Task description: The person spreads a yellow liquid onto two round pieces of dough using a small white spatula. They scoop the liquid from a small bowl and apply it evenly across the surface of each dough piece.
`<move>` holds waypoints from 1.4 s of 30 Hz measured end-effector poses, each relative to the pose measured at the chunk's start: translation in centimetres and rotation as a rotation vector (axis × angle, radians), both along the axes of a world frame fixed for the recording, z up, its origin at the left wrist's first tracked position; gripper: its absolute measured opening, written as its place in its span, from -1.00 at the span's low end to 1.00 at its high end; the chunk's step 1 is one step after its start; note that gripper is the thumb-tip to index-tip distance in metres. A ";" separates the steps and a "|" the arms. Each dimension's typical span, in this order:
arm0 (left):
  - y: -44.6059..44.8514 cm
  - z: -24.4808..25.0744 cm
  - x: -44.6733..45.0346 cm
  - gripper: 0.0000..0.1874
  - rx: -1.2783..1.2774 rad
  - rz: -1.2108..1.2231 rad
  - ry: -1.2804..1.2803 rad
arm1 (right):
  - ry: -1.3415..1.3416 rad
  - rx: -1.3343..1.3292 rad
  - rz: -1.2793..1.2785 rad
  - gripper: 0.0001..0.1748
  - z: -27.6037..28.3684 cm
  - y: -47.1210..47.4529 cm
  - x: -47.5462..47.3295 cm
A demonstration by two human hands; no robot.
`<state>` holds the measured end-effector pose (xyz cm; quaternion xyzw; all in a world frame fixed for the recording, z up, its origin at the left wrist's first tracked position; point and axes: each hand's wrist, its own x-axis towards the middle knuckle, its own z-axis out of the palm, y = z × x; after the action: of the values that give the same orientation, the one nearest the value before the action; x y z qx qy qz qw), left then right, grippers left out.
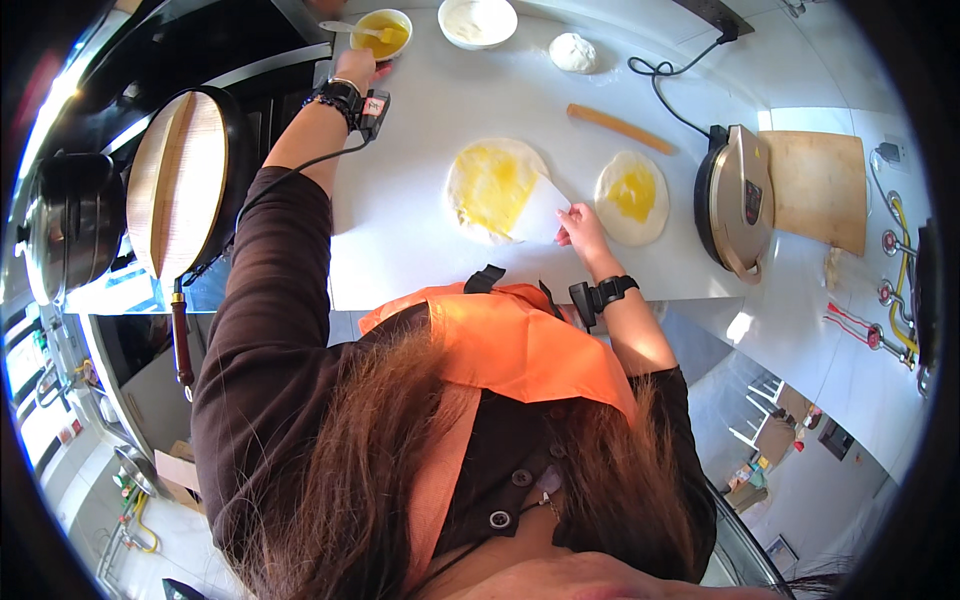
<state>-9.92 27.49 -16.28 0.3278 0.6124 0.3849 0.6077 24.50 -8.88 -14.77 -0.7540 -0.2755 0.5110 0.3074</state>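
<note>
My left hand (358, 67) reaches to the far left of the counter and grips the near side of a white bowl (409, 46) of yellow liquid. A white-handled brush (360, 29) rests in that bowl. My right hand (579, 226) pinches the corner of a thin white sheet, likely a plastic dough scraper (541, 214), lying over the right part of a large flat dough round (487, 187) smeared yellow. A smaller dough round (632, 199) with a yellow patch lies to the right. Behind them lie a wooden rolling pin (621, 129) and a dough ball (573, 52).
A white bowl (478, 22) with flour or dough stands at the back. An electric griddle (739, 202), its cord (679, 112) running to a power strip, and a wooden board (817, 187) are right. A wooden-lidded pan (180, 184) and a metal pot (71, 225) stand left.
</note>
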 end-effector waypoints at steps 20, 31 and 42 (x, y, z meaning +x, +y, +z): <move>-25.6 16.5 8.1 -0.71 -0.043 -0.588 -0.157 | 0.795 0.369 0.112 -0.54 12.2 5.1 -6.4; -26.3 16.0 10.3 -0.74 0.532 -0.805 0.278 | 0.635 0.252 0.111 -0.48 10.6 -0.3 -2.7; -27.7 12.3 10.7 -0.75 0.188 -0.392 -0.123 | 0.518 0.211 0.011 -0.58 9.0 -0.3 -3.5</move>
<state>0.76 -0.22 -3.96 0.4715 0.4602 0.3340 0.6741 21.04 -9.15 -5.80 -0.5605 -0.2433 0.6569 0.4416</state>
